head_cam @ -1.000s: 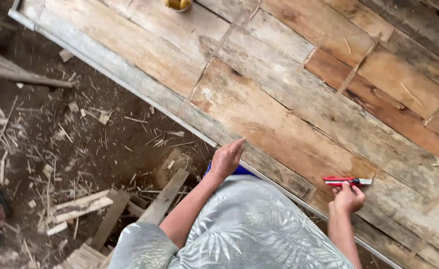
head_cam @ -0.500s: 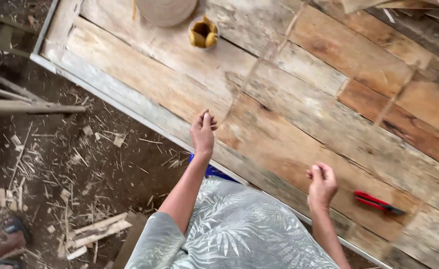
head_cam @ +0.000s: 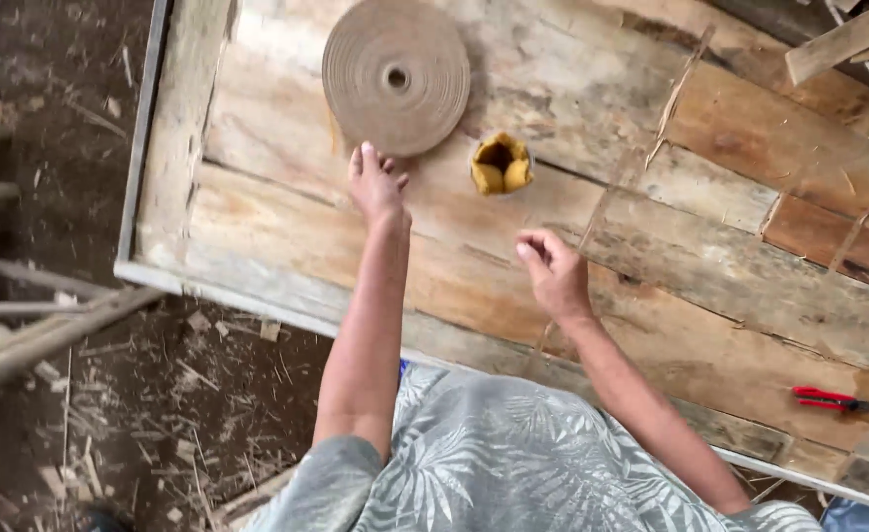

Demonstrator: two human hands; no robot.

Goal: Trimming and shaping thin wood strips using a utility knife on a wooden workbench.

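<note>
My left hand point(head_cam: 376, 184) is stretched out flat over the rough plank table point(head_cam: 710, 286), its fingertips just below a large round roll of tan tape or strip point(head_cam: 396, 76). It holds nothing. My right hand point(head_cam: 552, 269) hovers nearer to me with loosely curled, empty fingers. Between the two hands and a little farther away stands a small yellow-brown open container point(head_cam: 501, 165). A red-handled cutter point(head_cam: 832, 399) lies on the table far to my right, apart from both hands.
A metal strip edges the table along its left side point(head_cam: 146, 128) and front. Below it is dirt floor strewn with wood chips and offcuts point(head_cam: 159, 414). Wooden poles point(head_cam: 40, 330) lean at the left. Loose wood pieces point(head_cam: 843, 39) lie at the far right corner.
My right hand has let go of the red-handled cutter, which now lies on the table. Both hands moved left toward the roll and the small container, which have come into view.
</note>
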